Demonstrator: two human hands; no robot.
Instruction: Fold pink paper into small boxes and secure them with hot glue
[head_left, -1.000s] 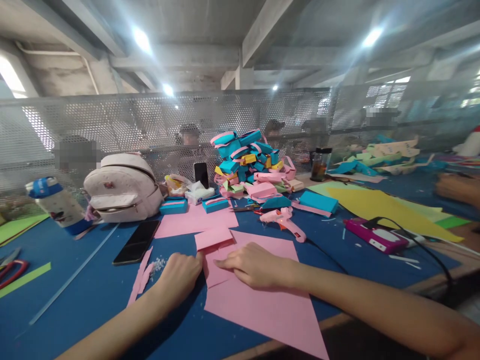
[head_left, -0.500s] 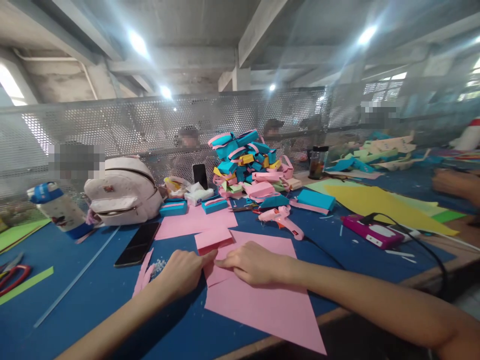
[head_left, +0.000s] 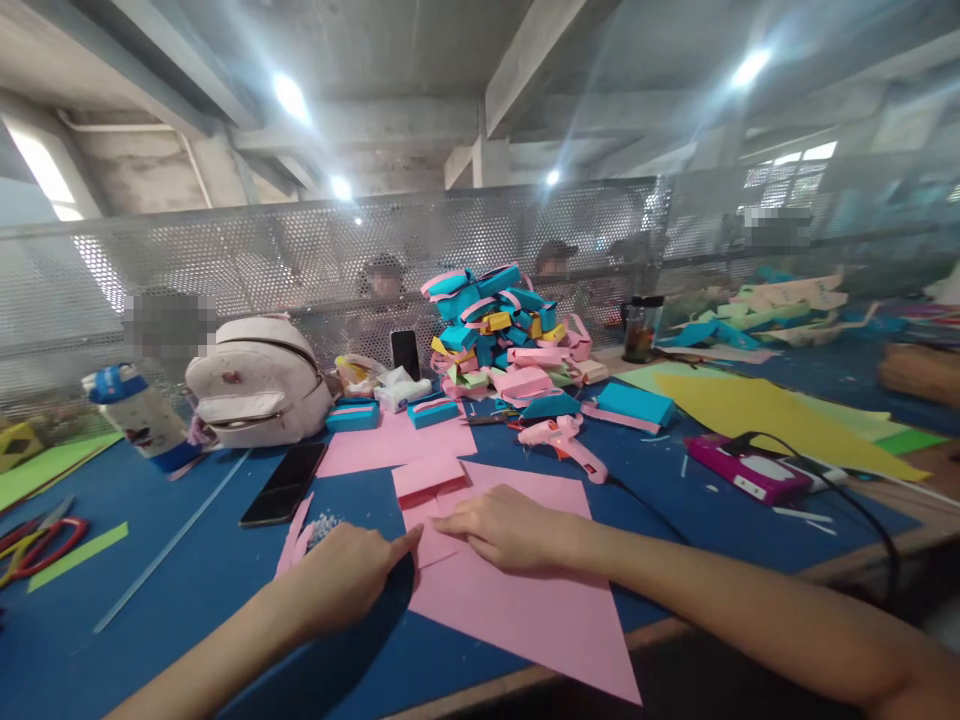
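A piece of pink paper with a folded-up box shape at its far end lies on a larger pink sheet. My left hand reaches in from the left, index finger stretched to the piece's left edge and other fingers curled. My right hand rests on the pink paper, index finger stretched onto the same piece. Neither hand grips anything. A pink glue gun lies beyond my right hand. Pink paper strips lie beside my left hand, next to small clear bits.
A heap of blue, pink and yellow paper boxes stands at the back. Leftward are a phone, a backpack, a bottle and red-handled scissors. Rightward lie a magenta device with a cable, yellow sheets and another person's hand.
My left index finger has slid back toward me and left, away from my right fingertip, along the pink piece. My right hand stays nearly in place. The view has shifted slightly.
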